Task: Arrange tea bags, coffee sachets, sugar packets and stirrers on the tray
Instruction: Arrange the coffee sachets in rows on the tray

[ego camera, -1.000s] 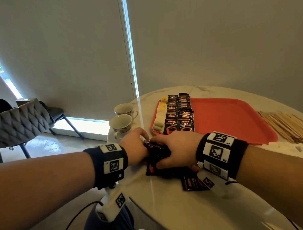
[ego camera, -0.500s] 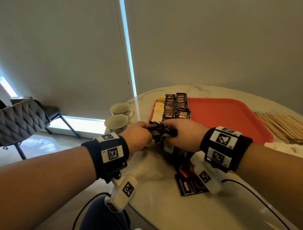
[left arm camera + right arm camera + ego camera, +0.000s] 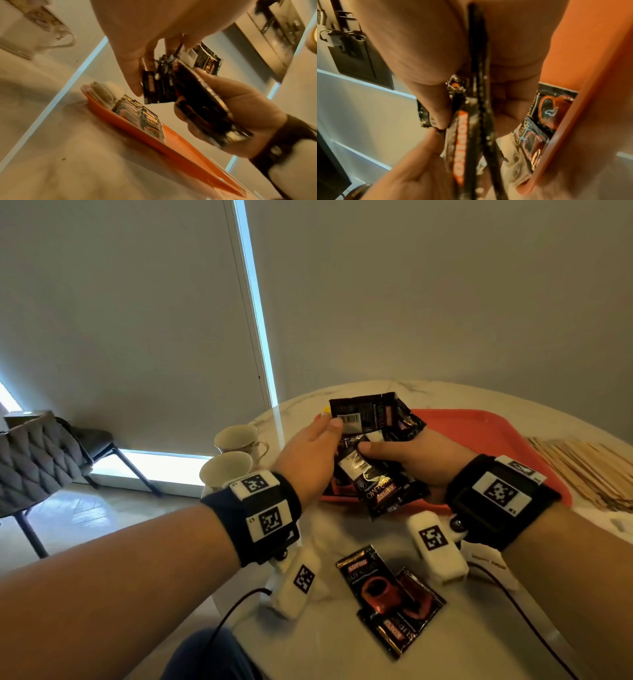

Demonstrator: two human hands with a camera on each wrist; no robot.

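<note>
The marble table (image 3: 342,655) is carrying the red tray (image 3: 486,436), which is lying just beyond and under the grip. On the tray's side below the hands, rows of coffee sachets (image 3: 147,119) are already lying. The wooden stirrers (image 3: 589,467) are waiting on the table, well to the right of the grip.

The right hand (image 3: 421,457) is clamping a bundle of sachets (image 3: 380,477) between thumb and fingers, and the left hand (image 3: 308,453) is pinching one sachet (image 3: 366,412) out of it. The coffee step seems to be in progress. Next, this sachet probably needs laying flat beside the rows. Three loose sachets (image 3: 387,597) are lying nearer the body.
</note>
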